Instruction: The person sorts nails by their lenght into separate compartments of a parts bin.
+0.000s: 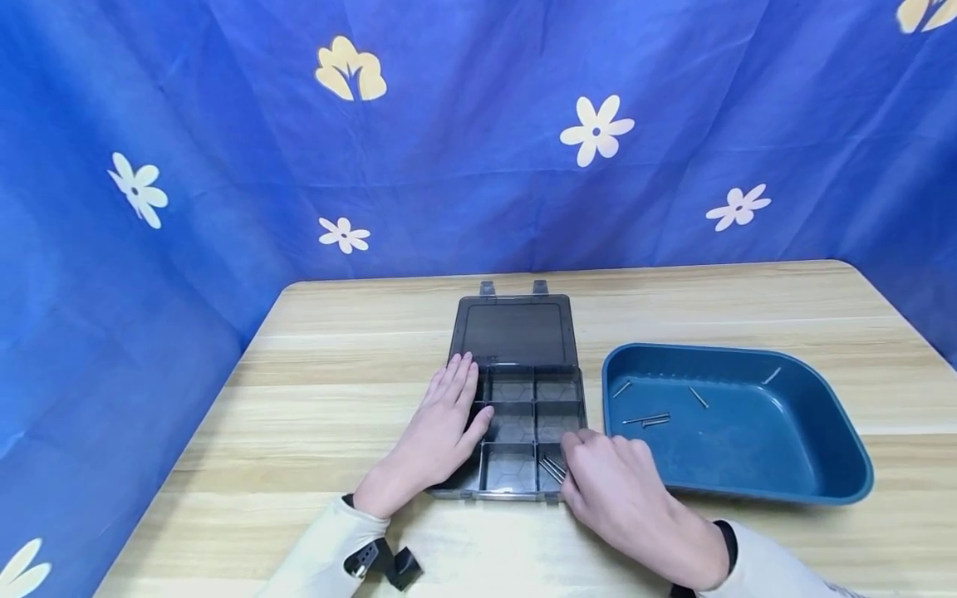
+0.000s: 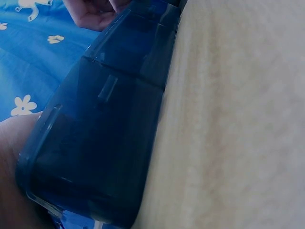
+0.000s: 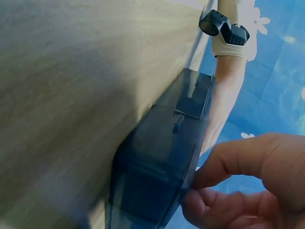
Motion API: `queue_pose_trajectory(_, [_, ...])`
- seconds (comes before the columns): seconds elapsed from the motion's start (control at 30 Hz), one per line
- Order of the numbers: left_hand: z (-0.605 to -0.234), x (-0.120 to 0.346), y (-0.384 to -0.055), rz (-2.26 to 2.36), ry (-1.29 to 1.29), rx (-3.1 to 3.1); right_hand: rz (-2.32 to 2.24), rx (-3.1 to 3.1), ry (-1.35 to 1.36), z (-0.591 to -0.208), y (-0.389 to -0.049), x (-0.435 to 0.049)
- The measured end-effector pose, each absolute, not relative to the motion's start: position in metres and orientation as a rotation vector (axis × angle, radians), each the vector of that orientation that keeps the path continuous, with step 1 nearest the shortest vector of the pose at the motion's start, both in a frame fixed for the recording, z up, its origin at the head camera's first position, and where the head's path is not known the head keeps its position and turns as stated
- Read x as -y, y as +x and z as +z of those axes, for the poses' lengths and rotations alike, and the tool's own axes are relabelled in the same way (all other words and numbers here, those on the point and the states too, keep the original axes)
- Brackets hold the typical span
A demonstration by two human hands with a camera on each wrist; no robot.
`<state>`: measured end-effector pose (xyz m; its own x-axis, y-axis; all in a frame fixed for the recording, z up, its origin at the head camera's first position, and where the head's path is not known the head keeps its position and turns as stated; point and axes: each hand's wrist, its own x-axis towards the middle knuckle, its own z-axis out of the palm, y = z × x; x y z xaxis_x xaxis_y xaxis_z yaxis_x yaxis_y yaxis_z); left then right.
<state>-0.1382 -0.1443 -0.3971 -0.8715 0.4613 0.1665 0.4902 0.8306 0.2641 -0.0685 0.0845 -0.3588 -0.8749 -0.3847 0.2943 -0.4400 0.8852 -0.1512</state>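
Box point(image 1: 510, 469), one, on the surface point(image 1: 359, 357), its one lid point(image 1: 514, 330) laid back on the far side; nine compartments point(image 1: 510, 423), three by three. Left grip point(image 1: 434, 436): fingers straight, over the box's left side. Right grip point(image 1: 624, 494): fingers bent, at the near-right compartment point(image 1: 545, 484); cannot tell whether they pinch anything. Screws point(image 1: 554, 469) in that compartment, at least three, side by side. One blue tray point(image 1: 748, 453) just right of box: four loose screws point(image 1: 699, 397) plain, plus one pale sliver point(image 1: 772, 375), far right, too faint to name.
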Motion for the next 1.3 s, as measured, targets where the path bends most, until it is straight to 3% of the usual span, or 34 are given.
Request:
queue_pose_trajectory(0.4, [-0.398, 0.145, -0.137, -0.476, -0.753, 2.906, 0.506, 2.797, 0.505, -0.328, -0.103, -0.138])
queue_pose_trajectory(0.97, [-0.397, 0.145, -0.138, -0.453, -0.745, 2.909, 0.461, 2.977, 0.452, -0.347, -0.127, -0.185])
queue_pose_trajectory(1.13, [-0.396, 0.145, -0.137, -0.448, -0.746, 2.906, 0.405, 3.027, 0.522, -0.352, -0.131, -0.186])
queue_pose_trajectory(1.3, [-0.396, 0.144, -0.136, -0.459, -0.756, 2.900, 0.271, 3.010, 0.764, -0.364, -0.132, -0.189])
